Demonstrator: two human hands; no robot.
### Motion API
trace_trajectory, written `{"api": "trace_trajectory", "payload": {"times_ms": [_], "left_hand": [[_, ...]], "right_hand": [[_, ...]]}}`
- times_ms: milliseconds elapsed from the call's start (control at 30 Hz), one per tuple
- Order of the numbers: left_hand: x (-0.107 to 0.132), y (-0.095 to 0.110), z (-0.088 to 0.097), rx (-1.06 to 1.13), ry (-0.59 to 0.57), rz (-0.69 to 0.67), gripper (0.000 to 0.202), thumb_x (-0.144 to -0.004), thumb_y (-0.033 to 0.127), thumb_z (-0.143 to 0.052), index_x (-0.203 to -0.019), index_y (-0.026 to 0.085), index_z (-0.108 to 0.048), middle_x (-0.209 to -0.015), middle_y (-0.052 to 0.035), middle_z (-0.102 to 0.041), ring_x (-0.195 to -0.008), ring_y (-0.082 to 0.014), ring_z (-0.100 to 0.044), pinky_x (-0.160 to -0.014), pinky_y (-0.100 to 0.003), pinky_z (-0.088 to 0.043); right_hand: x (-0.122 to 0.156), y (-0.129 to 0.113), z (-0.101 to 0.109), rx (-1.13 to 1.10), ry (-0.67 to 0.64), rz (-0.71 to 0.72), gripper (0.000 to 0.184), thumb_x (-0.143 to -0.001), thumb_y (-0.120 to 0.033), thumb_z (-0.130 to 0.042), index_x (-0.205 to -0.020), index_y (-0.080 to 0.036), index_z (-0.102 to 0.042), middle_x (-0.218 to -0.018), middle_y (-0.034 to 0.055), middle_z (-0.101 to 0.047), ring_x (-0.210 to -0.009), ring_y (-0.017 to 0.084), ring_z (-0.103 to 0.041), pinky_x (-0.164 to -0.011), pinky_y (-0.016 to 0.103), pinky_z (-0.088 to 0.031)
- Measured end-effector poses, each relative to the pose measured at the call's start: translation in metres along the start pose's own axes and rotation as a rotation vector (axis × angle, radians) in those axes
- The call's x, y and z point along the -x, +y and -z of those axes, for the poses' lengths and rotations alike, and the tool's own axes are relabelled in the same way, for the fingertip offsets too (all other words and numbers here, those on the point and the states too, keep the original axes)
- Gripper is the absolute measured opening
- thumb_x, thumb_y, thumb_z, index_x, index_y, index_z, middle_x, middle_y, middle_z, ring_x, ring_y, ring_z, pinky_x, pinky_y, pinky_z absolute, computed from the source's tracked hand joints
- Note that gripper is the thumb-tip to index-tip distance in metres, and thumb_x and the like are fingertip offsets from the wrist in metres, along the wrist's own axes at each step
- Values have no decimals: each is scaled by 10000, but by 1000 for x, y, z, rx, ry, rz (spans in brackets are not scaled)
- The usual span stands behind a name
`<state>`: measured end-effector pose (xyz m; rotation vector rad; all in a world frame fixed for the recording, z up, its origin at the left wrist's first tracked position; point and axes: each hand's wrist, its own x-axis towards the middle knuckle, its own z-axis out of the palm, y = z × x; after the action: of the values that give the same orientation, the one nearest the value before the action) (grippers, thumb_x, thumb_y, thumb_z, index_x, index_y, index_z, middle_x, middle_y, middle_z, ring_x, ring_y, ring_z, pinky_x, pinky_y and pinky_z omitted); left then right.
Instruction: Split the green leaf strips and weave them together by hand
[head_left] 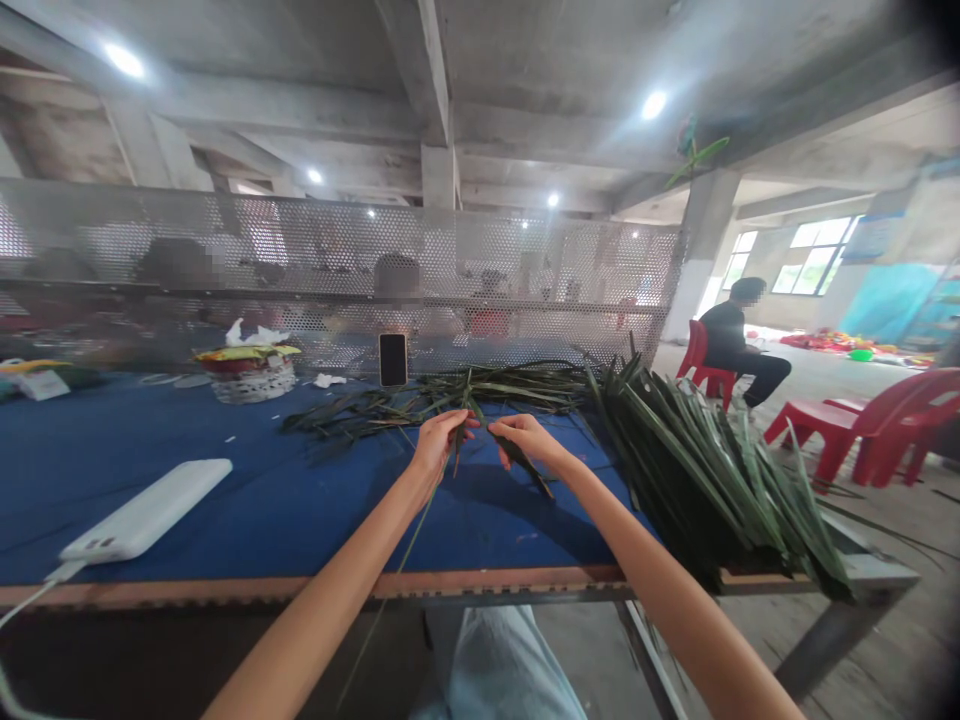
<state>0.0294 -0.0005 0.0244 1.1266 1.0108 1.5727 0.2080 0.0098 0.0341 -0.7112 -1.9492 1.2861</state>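
Note:
My left hand (pixel 441 442) is closed in a pinch on a green leaf strip, and a thin strand hangs from it past the table edge. Close beside it, my right hand (pixel 527 440) pinches a dark green leaf (pixel 536 478) whose cut end slants down to the right. The strips seem to meet in a point between and above my fingers, though how they are joined is too small to tell. Behind my hands lies a loose spread of long leaves (pixel 510 385). A thick bundle of long green leaves (pixel 697 470) rests at the table's right side.
On the blue table (pixel 300 530) lie a white power bank (pixel 150 510) with a cable and a woven basket (pixel 251 375). A phone (pixel 393 360) stands against the perforated metal screen (pixel 322 240). Red chairs (pixel 862 420) and a seated person (pixel 731 335) are at right.

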Motion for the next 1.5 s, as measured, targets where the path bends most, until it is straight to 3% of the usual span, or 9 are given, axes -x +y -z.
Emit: {"api": "trace_trajectory", "payload": {"times_ms": [133, 267, 400, 533, 700, 933, 1100, 1500], "left_hand": [[-4, -3, 3, 18, -48, 24, 230, -642, 319, -711, -752, 116, -708, -709, -75, -718, -531, -120, -597, -543, -232, -476], [0, -2, -2, 11, -190, 24, 232, -632, 310, -718, -750, 111, -710, -686, -76, -712, -519, -122, -591, -540, -235, -470], [7, 2, -9, -66, -272, 28, 217, -649, 304, -704, -755, 115, -700, -644, -62, -700, -486, -124, -580, -508, -239, -450], [16, 1, -15, -203, -336, -16, 216, -704, 324, -663, -774, 120, -683, -629, -60, -693, -466, -139, -594, -495, -249, -451], [17, -5, -16, -238, -297, -16, 268, -716, 269, -643, -939, 122, -663, -573, -43, -679, -455, -159, -601, -492, -259, -460], [14, -6, -14, -296, -251, -102, 140, -698, 262, -677, -785, 155, -702, -719, -34, -707, -600, -156, -643, -591, -249, -496], [15, -8, -13, -166, -257, -13, 294, -649, 393, -765, -781, 134, -715, -691, -41, -697, -564, -141, -614, -603, -266, -500], [4, -12, -10, 22, -79, 128, 180, -550, 247, -801, -665, 134, -721, -596, -26, -676, -513, -105, -574, -561, -228, -467]], "right_hand": [[8, -11, 16, -59, -237, -90, 376, -783, -505, -593, -636, -159, -576, -600, 31, -667, -545, 129, -621, -576, 230, -484], [13, -13, 24, -72, -339, -113, 369, -783, -516, -607, -767, -149, -638, -738, 45, -708, -672, 148, -667, -690, 266, -512], [10, -9, 23, -74, -214, -126, 466, -795, -598, -556, -857, -148, -659, -764, 55, -712, -684, 158, -673, -685, 282, -521], [2, -1, 20, -37, 17, -55, 521, -777, -646, -544, -664, -142, -615, -641, 42, -668, -591, 138, -629, -587, 251, -504], [-4, 9, 20, -12, 86, 50, 409, -721, -561, -653, -655, -164, -580, -555, -18, -595, -525, 114, -576, -539, 237, -489], [-6, 15, 17, 47, 95, 87, 360, -755, -521, -622, -696, -168, -579, -603, -5, -617, -557, 126, -591, -552, 241, -478], [-8, 20, 17, 50, 47, 134, 369, -773, -528, -604, -708, -166, -579, -621, -2, -616, -575, 126, -598, -550, 234, -470], [-11, 25, 17, 49, 11, 109, 381, -767, -534, -635, -737, -156, -598, -655, 27, -664, -609, 130, -613, -566, 230, -470]]}}
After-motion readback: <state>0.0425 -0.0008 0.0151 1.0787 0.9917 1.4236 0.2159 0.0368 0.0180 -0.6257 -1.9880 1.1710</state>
